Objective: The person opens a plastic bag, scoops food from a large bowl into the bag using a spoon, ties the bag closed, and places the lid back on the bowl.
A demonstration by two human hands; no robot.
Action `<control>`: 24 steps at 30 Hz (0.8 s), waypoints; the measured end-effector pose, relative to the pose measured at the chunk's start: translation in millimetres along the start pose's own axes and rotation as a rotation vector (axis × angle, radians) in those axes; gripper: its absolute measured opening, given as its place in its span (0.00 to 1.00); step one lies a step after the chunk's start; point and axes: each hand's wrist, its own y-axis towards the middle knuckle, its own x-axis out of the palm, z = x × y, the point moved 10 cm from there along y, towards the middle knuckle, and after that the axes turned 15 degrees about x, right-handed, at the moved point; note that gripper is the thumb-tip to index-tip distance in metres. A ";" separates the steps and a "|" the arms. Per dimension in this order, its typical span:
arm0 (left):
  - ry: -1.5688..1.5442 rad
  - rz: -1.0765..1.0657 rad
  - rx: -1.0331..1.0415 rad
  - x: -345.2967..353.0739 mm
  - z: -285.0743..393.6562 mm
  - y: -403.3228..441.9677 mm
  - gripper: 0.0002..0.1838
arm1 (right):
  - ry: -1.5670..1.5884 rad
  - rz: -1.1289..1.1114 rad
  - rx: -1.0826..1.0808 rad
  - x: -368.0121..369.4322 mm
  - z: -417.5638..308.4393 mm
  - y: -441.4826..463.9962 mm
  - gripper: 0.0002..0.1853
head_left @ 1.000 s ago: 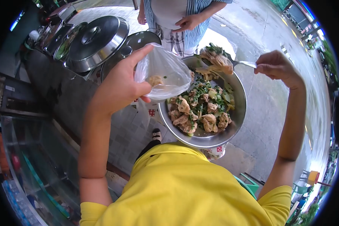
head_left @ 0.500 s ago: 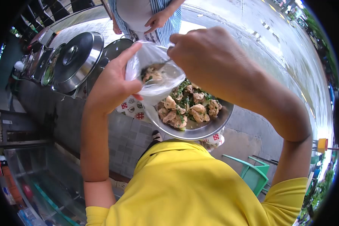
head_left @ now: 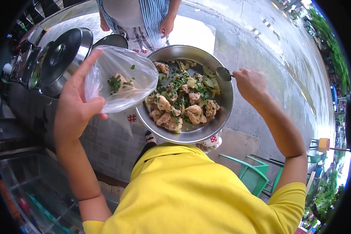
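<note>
head view: bag (head_left: 139, 76) partly blocks perhaps a pot (head_left: 114, 40)

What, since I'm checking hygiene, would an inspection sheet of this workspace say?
Surface: patterned cloth, mostly hidden beneath the basin.
Job's things: basin with meat and greens; clear bag with a small portion; spoon, no food visible on it.
Clutter: lidded pot at picture left.
Hands: left hand grips the bag; right hand holds the spoon at the basin's right rim.
Cables: nothing seen.
Surroundings: person standing opposite; green chair at lower right; wet-looking pavement.
</note>
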 end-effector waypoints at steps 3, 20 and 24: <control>0.080 0.042 0.057 -10.0 13.4 0.4 0.43 | -0.058 -0.031 -0.024 26.0 -7.5 -8.7 0.08; 0.077 0.067 0.024 -24.2 3.7 -8.5 0.42 | 0.853 -0.030 0.147 106.4 -17.3 14.8 0.16; 0.070 0.068 0.030 -26.4 6.0 -11.6 0.42 | 0.563 0.145 0.074 47.0 -3.8 1.6 0.14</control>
